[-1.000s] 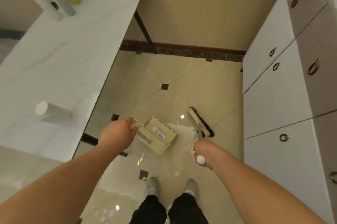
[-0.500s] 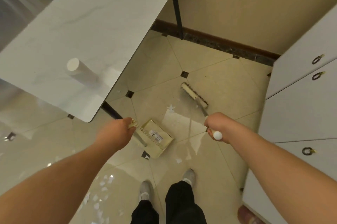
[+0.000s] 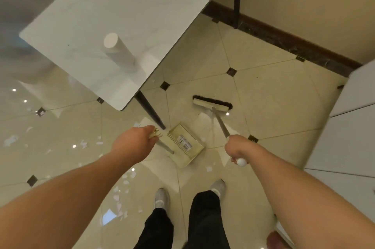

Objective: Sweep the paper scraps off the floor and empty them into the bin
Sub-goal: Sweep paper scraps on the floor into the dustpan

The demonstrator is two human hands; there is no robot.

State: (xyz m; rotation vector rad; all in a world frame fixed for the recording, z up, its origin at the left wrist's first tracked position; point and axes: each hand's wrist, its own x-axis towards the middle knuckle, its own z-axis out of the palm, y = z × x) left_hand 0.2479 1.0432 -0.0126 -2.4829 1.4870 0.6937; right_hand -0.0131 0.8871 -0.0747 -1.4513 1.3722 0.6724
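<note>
On the tiled floor (image 3: pixel 274 94) just ahead of my feet, I have both tools down and ready: my left hand (image 3: pixel 135 140) is curled around the top of the dustpan's upright handle, so the cream dustpan (image 3: pixel 185 144) sits low by the table leg (image 3: pixel 150 112), where I judge scraps can be pushed into it. My right hand (image 3: pixel 236 150) is clamped on the broom handle near its white end knob, with the broom (image 3: pixel 212 103) head resting on the tiles beyond the pan, apart from it, bristles turned away from me. I read that as a reach past the litter so I can drag it back. The paper scraps (image 3: pixel 121 190) mostly lie to my left and near my left shoe, with one scrap just right of the pan; none looks gathered yet. I see no bin. A white cylinder stands on the marble table (image 3: pixel 125 11).
</note>
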